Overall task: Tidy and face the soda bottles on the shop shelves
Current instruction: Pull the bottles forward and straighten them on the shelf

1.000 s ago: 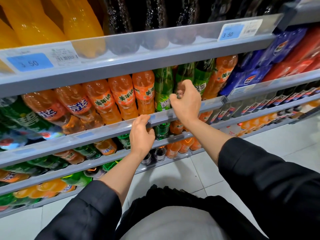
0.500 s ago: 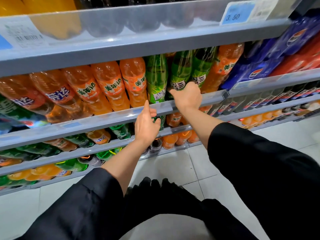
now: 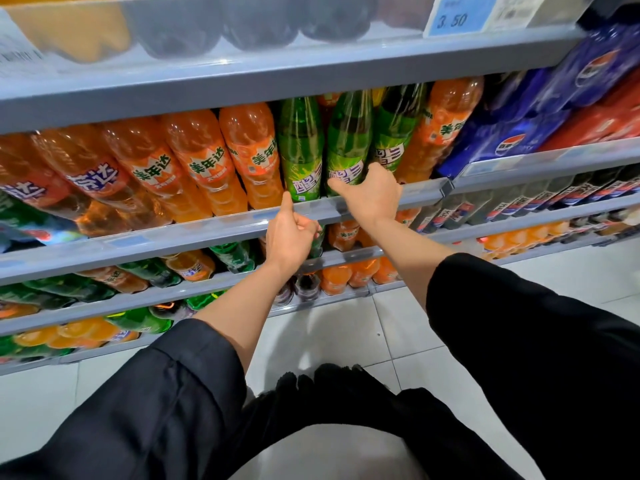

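The right hand grips the middle green bottle to face it, the left hand, thumb up and fingers loosely curled, holds nothing; next probably a small turn.

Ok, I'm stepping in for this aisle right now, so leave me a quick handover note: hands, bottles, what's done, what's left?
Right hand: fingers curled round the middle green bottle low on its label, over the shelf rail.
Left hand: at the rail below the left green bottle, thumb up, fingers curled under the shelf edge; what they hold is hidden.
Done: the orange bottles left of the greens stand in a row, labels forward.
Left: finish facing the three greens, then check the lower shelves, where bottles look mixed.
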A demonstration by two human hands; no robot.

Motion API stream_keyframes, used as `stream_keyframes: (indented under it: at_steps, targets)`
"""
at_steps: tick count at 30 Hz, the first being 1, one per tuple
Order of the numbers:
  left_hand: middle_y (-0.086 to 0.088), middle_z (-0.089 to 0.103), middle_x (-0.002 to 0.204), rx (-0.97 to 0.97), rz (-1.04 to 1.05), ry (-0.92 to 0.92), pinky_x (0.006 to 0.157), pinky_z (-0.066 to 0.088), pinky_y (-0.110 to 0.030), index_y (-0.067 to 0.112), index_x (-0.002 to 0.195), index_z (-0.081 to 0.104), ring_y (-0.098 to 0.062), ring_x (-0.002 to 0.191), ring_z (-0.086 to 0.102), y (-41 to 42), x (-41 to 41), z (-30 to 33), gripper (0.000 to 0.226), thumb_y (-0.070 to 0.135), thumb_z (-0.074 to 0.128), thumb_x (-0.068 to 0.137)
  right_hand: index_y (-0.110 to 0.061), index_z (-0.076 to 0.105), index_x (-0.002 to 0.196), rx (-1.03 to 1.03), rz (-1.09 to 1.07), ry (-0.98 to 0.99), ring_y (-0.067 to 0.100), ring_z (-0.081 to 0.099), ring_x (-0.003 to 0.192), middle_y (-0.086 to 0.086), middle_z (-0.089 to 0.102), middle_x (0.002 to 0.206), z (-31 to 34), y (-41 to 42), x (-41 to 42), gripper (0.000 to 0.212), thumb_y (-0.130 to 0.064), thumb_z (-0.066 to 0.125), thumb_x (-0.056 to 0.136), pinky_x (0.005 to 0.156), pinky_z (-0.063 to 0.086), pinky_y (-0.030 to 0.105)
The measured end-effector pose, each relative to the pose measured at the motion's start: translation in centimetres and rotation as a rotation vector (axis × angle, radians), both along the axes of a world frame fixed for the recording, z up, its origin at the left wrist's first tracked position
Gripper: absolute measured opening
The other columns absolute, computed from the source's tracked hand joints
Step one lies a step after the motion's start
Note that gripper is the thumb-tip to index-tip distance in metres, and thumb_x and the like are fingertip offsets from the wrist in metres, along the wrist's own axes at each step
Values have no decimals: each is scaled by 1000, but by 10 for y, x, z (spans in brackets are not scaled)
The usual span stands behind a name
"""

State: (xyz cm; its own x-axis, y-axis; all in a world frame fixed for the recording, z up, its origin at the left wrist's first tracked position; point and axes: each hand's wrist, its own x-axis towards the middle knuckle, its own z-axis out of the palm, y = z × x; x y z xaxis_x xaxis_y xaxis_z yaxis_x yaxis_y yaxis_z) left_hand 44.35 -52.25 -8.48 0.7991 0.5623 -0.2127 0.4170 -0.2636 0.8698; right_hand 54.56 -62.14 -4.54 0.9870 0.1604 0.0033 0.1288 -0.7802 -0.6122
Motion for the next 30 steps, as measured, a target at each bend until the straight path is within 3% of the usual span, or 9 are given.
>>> stream_keyframes:
  at_steps: [2,4,8,10,12,17,21,25,30]
  targets:
    - [5,69,75,-26,24,-12,97,44,-32,3,152,13,-16,92,66,1,4,2,78,8,58,89,-15,48,75,116,-22,-72,28,53,91,5,58,85,-6,-9,-6,37,-47,68,73,82,43,41]
    - [1,71,77,-53,44,-26,97,47,-37,3,152,14,-16,90,67,2,7,2,75,9,56,91,-10,58,98,209,-131,-164,26,52,98,6,60,100,-10,-18,-8,36,-36,65,75,85,44,40]
    - [-2,72,79,-64,73,-36,94,45,-28,3,152,12,-16,89,68,-4,7,3,72,9,53,93,-8,51,118,144,-341,-82,27,55,102,8,53,116,-5,-28,9,46,-37,65,86,82,45,37]
    - [-3,72,79,-42,73,-41,93,44,-27,4,153,10,-16,88,68,-10,6,4,73,10,53,94,-9,53,113,49,-349,-21,30,57,102,9,55,115,-2,-28,18,45,-43,64,85,77,44,38]
    - [-2,72,78,-44,67,-32,93,49,-35,6,153,7,-15,85,68,-15,5,2,76,11,55,94,-9,55,107,0,-341,6,32,58,101,10,58,113,0,-25,22,44,-45,65,84,76,44,39]
    - [2,70,73,-24,57,-25,88,53,-45,11,154,7,-16,81,68,-16,-1,-6,79,12,57,93,-8,56,107,2,-379,79,34,61,101,11,65,110,-1,-15,26,42,-40,66,81,76,46,38]
    - [4,69,71,0,32,-31,88,54,-41,14,155,8,-14,79,69,-18,-11,-6,80,7,56,92,-8,59,104,-26,-388,65,35,61,101,12,65,109,-1,-15,30,34,-33,65,82,78,47,39]
    - [3,71,76,35,35,-27,89,53,-38,16,155,6,-12,80,69,-19,-19,-8,84,6,59,91,-8,59,99,-21,-339,36,33,62,98,11,66,105,-5,-22,29,44,-47,68,79,73,44,36]
    - [1,69,75,74,5,12,83,56,-43,21,155,5,-16,77,68,-15,-23,-7,86,5,58,89,-13,62,91,8,-268,-40,28,62,89,6,69,95,-17,-38,21,52,-62,66,74,71,44,35]
